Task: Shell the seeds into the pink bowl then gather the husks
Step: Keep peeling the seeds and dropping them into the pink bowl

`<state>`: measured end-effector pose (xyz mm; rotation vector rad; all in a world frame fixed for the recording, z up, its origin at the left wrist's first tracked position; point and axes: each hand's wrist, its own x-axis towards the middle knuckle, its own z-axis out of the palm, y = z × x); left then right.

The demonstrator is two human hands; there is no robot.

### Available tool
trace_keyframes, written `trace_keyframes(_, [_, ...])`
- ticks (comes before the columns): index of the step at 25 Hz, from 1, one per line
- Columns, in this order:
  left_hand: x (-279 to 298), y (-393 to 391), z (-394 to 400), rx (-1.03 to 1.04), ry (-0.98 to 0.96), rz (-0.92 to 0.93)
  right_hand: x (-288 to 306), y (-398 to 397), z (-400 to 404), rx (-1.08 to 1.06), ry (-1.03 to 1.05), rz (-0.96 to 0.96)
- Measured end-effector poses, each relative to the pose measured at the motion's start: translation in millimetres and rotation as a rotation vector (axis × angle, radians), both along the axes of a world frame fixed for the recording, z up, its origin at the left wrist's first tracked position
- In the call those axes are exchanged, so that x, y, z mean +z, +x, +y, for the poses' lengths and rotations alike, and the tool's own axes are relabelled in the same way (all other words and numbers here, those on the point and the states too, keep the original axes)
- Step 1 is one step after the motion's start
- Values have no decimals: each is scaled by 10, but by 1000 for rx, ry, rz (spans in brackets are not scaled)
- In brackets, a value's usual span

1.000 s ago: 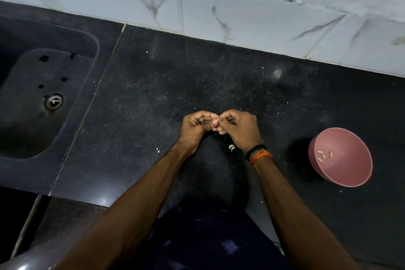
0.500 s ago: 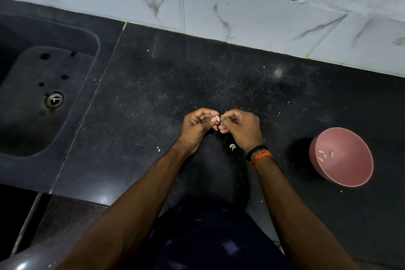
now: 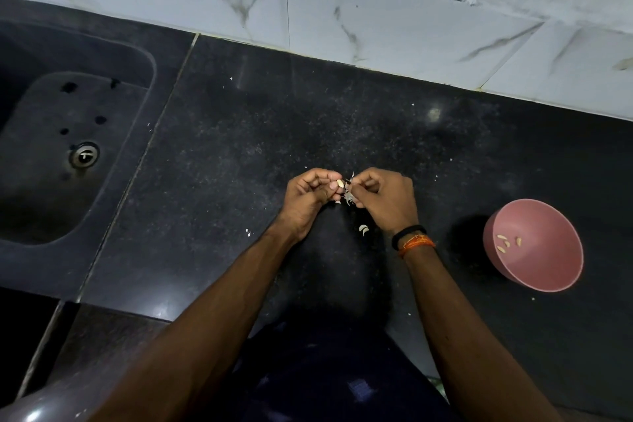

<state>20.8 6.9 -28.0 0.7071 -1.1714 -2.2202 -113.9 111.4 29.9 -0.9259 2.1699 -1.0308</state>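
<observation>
Head view: my left hand (image 3: 310, 197) curls its fingers and pinches one pale seed (image 3: 339, 183), long axis pointing away from me. My right hand (image 3: 385, 200) pinches a torn husk (image 3: 348, 196) just beside it. Two husk pieces (image 3: 363, 230) lie on the counter (image 3: 239, 164) below. The pink bowl (image 3: 548, 271), far right, holds four seeds (image 3: 507, 241).

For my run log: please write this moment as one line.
step: shelling | left hand: pinches seed | right hand: pinches husk | pink bowl: few seeds
</observation>
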Motion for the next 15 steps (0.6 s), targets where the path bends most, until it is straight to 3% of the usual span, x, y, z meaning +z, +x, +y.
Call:
trace_keyframes(3, [-3, -10, 0, 9, -2, 15, 40, 69, -16, 9, -40, -146])
trace_keyframes(9, [17, -9, 20, 26, 35, 12, -6, 84, -63, 51, -82, 91])
trace_keyframes(15, [11, -16, 14, 41, 48, 18, -38, 108, -45, 57, -151, 200])
